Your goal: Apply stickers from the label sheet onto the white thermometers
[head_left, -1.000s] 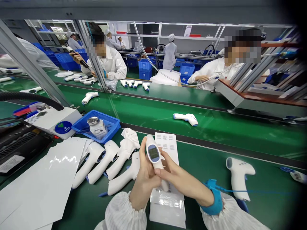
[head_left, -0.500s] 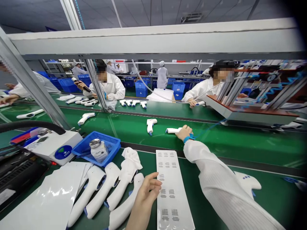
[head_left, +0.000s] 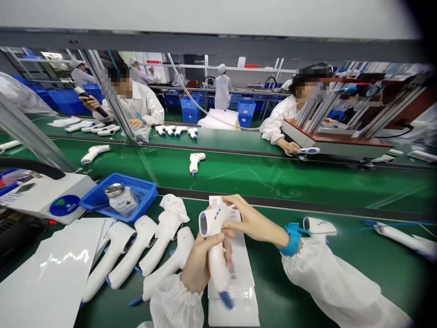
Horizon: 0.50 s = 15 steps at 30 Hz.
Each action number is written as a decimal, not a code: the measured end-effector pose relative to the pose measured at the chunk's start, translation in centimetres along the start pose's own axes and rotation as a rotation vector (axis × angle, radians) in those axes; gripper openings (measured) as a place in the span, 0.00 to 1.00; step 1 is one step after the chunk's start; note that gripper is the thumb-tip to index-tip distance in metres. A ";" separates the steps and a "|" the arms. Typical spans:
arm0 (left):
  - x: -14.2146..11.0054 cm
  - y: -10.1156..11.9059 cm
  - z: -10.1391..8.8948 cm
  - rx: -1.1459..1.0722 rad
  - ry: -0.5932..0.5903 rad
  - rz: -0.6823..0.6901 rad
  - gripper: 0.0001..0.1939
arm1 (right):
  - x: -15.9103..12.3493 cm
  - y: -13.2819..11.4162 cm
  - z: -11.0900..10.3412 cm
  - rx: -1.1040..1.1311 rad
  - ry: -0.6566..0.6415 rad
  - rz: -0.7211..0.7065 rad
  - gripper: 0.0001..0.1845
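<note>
A white infrared thermometer (head_left: 218, 266) with a small screen and blue buttons is held in front of me, its blue end pointing down. My left hand (head_left: 201, 259) wraps around its handle. With fingers and thumb, my right hand (head_left: 244, 216) grips the head of the same thermometer; a blue strap circles that wrist. Beneath both hands lies a long sheet of printed labels (head_left: 244, 264), partly covered. To the left, several more thermometers (head_left: 114, 248) lie in a row. A crumpled white cloth (head_left: 174, 208) rests on one of them.
A blue tray (head_left: 145, 191) holds a jar (head_left: 121, 199). White sheets (head_left: 44, 269) lie at the left. Beyond runs a green conveyor (head_left: 252, 175) carrying thermometers. Another thermometer (head_left: 319, 226) lies near my right sleeve. Co-workers sit across; one hand (head_left: 289, 148) touches a device. A metal beam (head_left: 218, 43) crosses overhead.
My right hand has come back from the conveyor with the thermometer it was touching. My left hand, empty before, now holds its handle. The view has tilted down.
</note>
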<state>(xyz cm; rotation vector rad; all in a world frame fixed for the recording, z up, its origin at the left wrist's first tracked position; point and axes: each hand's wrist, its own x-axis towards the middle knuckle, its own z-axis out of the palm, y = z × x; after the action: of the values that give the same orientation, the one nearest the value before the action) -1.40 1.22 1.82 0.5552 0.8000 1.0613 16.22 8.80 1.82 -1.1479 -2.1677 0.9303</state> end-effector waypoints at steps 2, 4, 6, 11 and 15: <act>-0.7 -0.4 0.5 0.050 0.115 0.041 0.44 | -2.3 0.0 1.3 0.017 0.078 0.065 0.23; -1.3 -1.0 0.5 0.143 0.213 0.042 0.45 | -4.2 0.7 2.6 0.007 0.111 0.166 0.13; -1.5 -1.7 0.3 0.222 0.206 -0.006 0.44 | -5.5 1.4 4.0 -0.010 0.096 0.218 0.08; -0.3 -3.6 -0.7 0.314 0.184 0.030 0.39 | -6.4 2.0 6.3 -0.038 0.163 0.253 0.08; 0.6 -4.3 -1.3 0.338 0.161 0.078 0.37 | -5.8 2.2 6.9 -0.018 0.190 0.235 0.07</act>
<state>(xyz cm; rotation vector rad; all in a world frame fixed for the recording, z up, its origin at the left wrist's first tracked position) 0.11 0.04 -2.32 0.7986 1.1177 1.0583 15.48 2.45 -4.91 -1.4615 -1.9229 0.8599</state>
